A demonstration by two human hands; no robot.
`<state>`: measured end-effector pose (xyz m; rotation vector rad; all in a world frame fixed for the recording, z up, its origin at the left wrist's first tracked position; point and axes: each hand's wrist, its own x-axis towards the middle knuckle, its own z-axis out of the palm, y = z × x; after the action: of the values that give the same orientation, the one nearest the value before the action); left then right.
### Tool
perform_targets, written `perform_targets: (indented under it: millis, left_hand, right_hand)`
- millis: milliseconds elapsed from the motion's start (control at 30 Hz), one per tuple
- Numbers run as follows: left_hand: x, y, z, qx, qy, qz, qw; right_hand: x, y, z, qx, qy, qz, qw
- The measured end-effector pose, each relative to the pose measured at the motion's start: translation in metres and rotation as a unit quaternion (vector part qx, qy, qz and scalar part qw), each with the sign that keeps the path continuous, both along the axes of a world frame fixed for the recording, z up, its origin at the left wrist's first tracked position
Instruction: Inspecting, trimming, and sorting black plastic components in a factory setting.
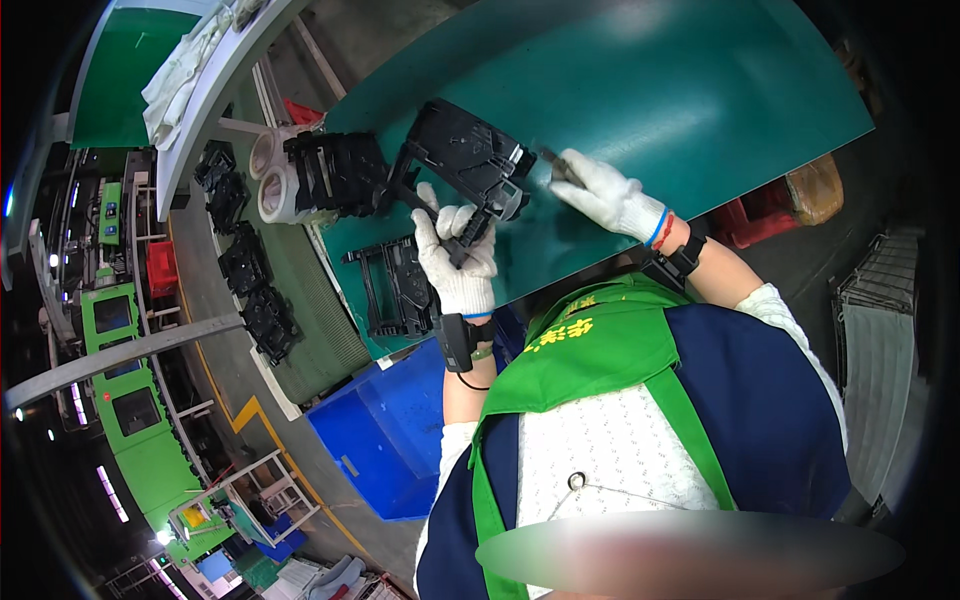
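Note:
My left hand (458, 262), in a white knitted glove, grips the lower edge of a black moulded plastic part (465, 155) with ribs and openings. The part is tilted over the green tabletop. My right hand (605, 195), also gloved, is to the right of the part and apart from it. Its fingers are closed around a small, thin dark tool (556, 163), too blurred to name exactly. Beside my left hand another black plastic frame (390, 288) lies on the table. Further left stand more black plastic parts (335, 172).
The green table (680, 90) stretches away to the right. Two white rolls (275, 190) sit at its left end, with a conveyor belt (300, 300) carrying several black parts beyond. A blue bin (385, 430) stands below the near edge; a red crate (755, 215) is under the right side.

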<state>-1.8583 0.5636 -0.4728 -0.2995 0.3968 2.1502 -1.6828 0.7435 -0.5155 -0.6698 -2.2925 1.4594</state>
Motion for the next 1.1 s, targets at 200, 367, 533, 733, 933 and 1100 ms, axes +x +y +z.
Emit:
perform_targets:
  millis: [200, 367, 533, 733, 933, 1100]
  left_hand:
    - [-0.024, -0.003, -0.055, -0.099, 0.161, -0.071, 0.979]
    - [-0.025, 0.002, -0.059, -0.188, 0.165, -0.087, 0.964]
    - [-0.032, -0.006, -0.052, -0.321, 0.335, -0.126, 0.877]
    - [-0.074, -0.083, 0.004, -0.556, 0.708, -0.095, 0.424]
    - [-0.152, -0.177, -0.022, -0.718, 0.664, -0.166, 0.129]
    - [-0.152, -0.168, -0.025, -0.581, 0.583, -0.293, 0.487]
  right_hand:
    - [-0.001, 0.019, -0.007, -0.105, 0.007, -0.1, 0.989]
    - [-0.023, -0.003, 0.021, 0.132, 0.09, 0.132, 0.978]
    - [-0.059, -0.031, 0.032, 0.175, -0.117, 0.237, 0.948]
    - [-0.054, -0.023, 0.014, 0.171, -0.055, 0.167, 0.969]
    - [-0.055, -0.025, 0.04, 0.036, 0.011, 0.097, 0.995]
    - [-0.053, -0.023, 0.017, 0.01, 0.057, 0.029, 0.998]
